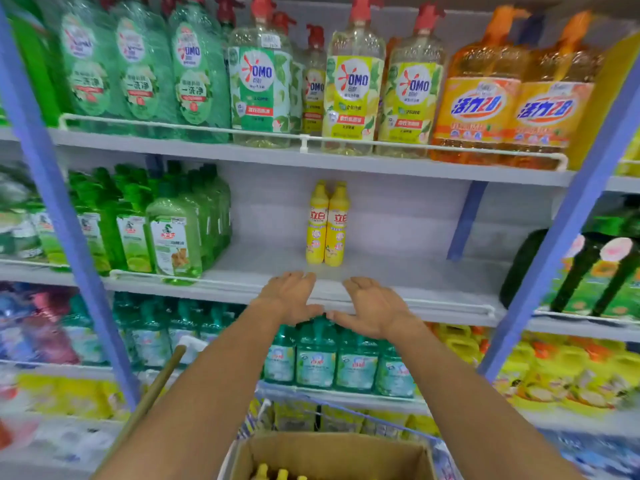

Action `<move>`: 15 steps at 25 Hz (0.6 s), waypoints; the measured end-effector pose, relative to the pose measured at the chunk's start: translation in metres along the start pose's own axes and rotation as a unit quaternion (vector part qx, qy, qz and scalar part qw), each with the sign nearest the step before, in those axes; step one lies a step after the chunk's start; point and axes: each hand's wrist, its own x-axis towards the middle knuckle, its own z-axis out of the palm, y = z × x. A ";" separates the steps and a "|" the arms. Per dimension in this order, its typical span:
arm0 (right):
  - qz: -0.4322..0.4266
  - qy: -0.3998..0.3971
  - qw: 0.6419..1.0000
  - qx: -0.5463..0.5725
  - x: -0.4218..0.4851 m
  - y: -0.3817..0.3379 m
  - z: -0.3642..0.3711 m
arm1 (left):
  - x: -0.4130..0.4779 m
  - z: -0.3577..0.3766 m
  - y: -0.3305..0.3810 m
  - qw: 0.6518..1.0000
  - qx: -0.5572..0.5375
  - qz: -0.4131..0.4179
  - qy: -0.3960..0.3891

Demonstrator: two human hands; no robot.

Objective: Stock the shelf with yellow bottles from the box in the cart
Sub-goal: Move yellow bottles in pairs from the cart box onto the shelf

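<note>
Head view: your left hand (291, 295) and right hand (374, 306) hover open, holding nothing, just in front of the two yellow bottles (326, 226), which stand touching and set deep, presumably leaving room for rows ahead; box (332, 449) of spares sits well below them.

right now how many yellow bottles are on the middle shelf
2. The left yellow bottle and right yellow bottle stand upright, side by side, on the middle shelf towards the back; others could be hidden behind them.
</note>
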 end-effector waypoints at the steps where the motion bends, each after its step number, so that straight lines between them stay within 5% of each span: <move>1: -0.002 -0.005 1.000 0.007 -0.012 0.000 0.005 | -0.012 0.006 0.011 1.000 0.000 -0.001 -0.006; 15: 0.033 -0.179 0.983 0.027 -0.126 0.002 0.185 | -0.114 0.202 0.041 0.983 -0.009 0.010 -0.186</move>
